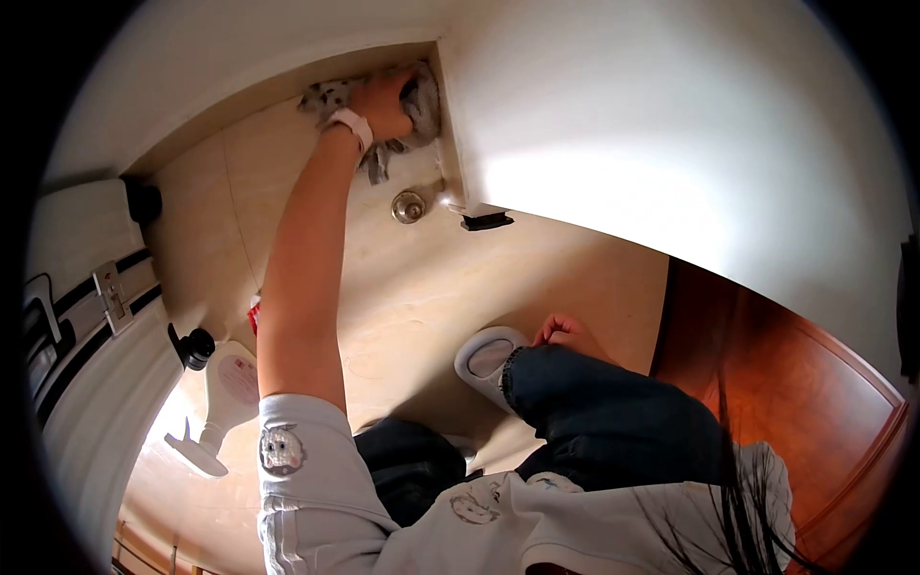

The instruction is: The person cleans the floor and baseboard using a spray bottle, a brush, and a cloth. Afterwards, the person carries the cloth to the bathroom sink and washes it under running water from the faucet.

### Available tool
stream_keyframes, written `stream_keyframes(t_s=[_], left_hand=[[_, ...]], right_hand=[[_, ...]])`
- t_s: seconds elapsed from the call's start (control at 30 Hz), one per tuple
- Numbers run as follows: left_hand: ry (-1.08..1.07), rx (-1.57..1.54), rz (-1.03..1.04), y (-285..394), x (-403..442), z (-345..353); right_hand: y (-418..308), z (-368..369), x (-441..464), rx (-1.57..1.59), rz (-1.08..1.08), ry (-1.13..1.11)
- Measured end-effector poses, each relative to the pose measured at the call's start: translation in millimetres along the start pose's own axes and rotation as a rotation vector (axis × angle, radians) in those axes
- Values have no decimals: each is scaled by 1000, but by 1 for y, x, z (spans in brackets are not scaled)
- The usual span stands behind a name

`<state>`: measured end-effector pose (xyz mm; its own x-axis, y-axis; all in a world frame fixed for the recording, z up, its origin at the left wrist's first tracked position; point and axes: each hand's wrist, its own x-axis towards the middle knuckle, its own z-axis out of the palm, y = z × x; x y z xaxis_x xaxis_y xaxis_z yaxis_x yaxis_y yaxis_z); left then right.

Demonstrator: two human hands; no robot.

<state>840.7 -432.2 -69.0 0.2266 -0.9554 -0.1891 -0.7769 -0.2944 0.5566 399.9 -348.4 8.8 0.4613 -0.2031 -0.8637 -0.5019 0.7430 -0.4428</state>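
Note:
My left hand (383, 105) is stretched far forward to the corner where the floor meets the wall, with a white band on its wrist. Under and around its fingers lies a grey patterned cloth (422, 113), bunched against the wall and the white panel; the hand is closed on it. My right hand (567, 335) rests beside my bent knee, over the slipper (489, 359). Its fingers look curled, and I can make out nothing in them. A round metal door stop (408, 206) stands on the floor just behind the cloth.
A white door-like panel (671, 125) fills the upper right, with a black piece (487, 221) at its lower edge. On the left are a pale suitcase (86, 278) with a black wheel and a white spray bottle (230, 383). Reddish wood (767, 383) is at right.

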Motion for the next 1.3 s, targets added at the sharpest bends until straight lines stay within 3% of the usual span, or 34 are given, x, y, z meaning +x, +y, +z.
stream_keyframes(t_s=[0.13,0.27,0.33,0.4,0.47,0.6,0.67,0.73,0.8,0.83,1.0,1.07,1.13,1.2,1.3], left_hand=[[-48,-191,115,-9,11,-8],[-22,56,128,8,-4,-6],[-15,-15,176,6,-22,-4],[-116,5,353,1,-42,1],[-228,48,317,0,-53,1],[14,-129,300,-4,-54,9],[91,-426,16,-3,-42,10],[157,-319,-9,8,-35,18],[142,96,0,15,-25,22],[157,138,22,15,-21,25],[191,165,34,18,-15,16],[-3,225,-2,25,-15,1],[137,233,42,17,-20,14],[132,163,189,4,-30,20],[29,54,236,6,-59,15]], right_hand=[[-7,6,1,-32,-1,22],[-11,7,4,-35,-5,6],[-8,10,3,-35,-24,31],[-3,9,4,-32,-41,49],[3,5,3,-12,-16,51],[3,1,-1,-65,-26,68],[7,-1,0,-14,-13,63],[11,-8,6,-39,-21,56],[13,-11,9,-65,-22,51],[13,-11,10,-100,-15,56],[4,-1,19,-102,31,48],[-8,8,19,-144,19,34],[-13,10,20,-164,16,4],[-12,7,20,-172,7,-21],[6,1,18,-100,-23,58]])
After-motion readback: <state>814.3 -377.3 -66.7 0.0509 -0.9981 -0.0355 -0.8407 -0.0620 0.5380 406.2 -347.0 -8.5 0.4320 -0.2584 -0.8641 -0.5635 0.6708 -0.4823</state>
